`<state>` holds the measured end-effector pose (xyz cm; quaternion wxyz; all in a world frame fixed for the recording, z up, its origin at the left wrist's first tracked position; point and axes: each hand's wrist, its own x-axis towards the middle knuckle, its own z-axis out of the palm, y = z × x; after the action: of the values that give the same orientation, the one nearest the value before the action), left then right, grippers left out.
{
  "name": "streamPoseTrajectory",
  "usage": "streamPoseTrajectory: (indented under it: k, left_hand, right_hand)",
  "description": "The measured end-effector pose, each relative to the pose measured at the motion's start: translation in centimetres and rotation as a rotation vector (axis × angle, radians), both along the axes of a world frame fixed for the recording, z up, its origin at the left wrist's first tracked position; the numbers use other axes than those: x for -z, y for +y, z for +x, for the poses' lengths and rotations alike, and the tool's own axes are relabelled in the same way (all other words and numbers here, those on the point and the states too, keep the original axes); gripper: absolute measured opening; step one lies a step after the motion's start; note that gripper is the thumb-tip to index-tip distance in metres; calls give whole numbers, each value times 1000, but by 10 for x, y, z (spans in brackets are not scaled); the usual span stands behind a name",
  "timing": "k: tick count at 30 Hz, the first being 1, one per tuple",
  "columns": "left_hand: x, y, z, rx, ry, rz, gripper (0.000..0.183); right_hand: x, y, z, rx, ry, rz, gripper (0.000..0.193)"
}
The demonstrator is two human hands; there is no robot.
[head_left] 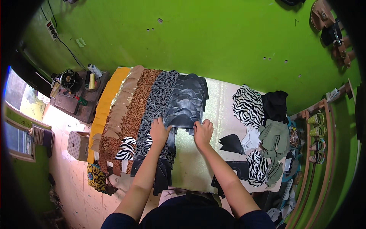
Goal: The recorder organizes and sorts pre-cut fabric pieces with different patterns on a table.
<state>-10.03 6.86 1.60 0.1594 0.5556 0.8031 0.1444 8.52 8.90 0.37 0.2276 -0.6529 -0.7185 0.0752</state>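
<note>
Across the near end of a column of overlapping black leather-like cut pieces (pixel 185 94), a curved black piece (pixel 180 121) lies between my hands. My left hand (pixel 159 131) pinches its left edge, fingers curled. At its right edge, my right hand (pixel 203 132) closes with thumb and fingertips. Left of these run rows of grey-and-black patterned (pixel 156 97), leopard-print (pixel 139 99), tan (pixel 124 101) and yellow (pixel 106 110) pieces. More black pieces (pixel 164 171) rest beside my left forearm, with zebra-print pieces (pixel 126 149) farther left.
On the pale table (pixel 217 99), zebra-print (pixel 248 105), black (pixel 275 105) and olive fabric (pixel 275 139) is heaped at right, near a loose black piece (pixel 231 143). A sewing machine (pixel 68 79) stands far left. Shoes (pixel 317 131) sit on a wooden rack at right.
</note>
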Motion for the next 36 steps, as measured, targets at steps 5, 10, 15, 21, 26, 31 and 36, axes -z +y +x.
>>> streamPoseTrajectory:
  k: [5,10,15,21,26,31,36]
  left_hand:
    - [-5,-6,16,131,262,332,34]
    - [5,-31,58,352,20,388,15]
    - [14,-91,125,549,-250,285,15]
    - [14,-147,202,621,-275,177,24]
    - [21,-177,237,482,-240,137,42]
    - [28,-201,253,394,-188,158,52]
    - [20,-216,258,320,-182,136,55]
  right_hand:
    - [0,2,9,-58,13,-35,14]
    - [7,-19,50,-292,80,-9,28]
    - [3,-87,118,-363,84,25,39]
    - [-10,-156,199,-318,1,50,40]
    - [-7,-191,245,-218,-212,-48,51]
    - [-6,-191,264,-230,-180,-150,54]
    - [-8,-184,259,-230,-211,-54,56]
